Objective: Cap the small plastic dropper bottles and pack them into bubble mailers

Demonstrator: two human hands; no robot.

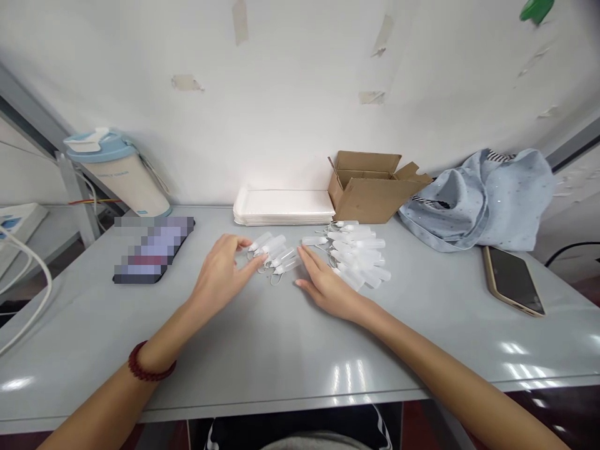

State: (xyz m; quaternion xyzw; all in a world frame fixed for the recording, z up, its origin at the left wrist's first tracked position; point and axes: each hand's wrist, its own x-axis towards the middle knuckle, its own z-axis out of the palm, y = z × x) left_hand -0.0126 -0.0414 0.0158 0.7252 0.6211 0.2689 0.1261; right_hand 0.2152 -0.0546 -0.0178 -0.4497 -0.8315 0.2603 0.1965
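Observation:
Several small translucent plastic tubes (274,250) with thin cord loops lie in a group between my hands. My left hand (224,265) is beside their left side, thumb and fingers apart, the thumb tip close to a tube. On the other side, my right hand (323,281) rests with its fingers stretched out and its fingertips near the group's right end. Whether either hand touches a tube is hard to tell. A larger pile of the same tubes (359,253) lies just beyond and right of my right hand, which hides part of it.
Behind the tubes, a stack of white envelopes (285,206) and an open cardboard box (370,197) stand against the wall. A phone (157,250) and a bottle (126,178) are at left. A blue cloth bag (492,200) and another phone (513,279) sit at right on the grey table (262,362).

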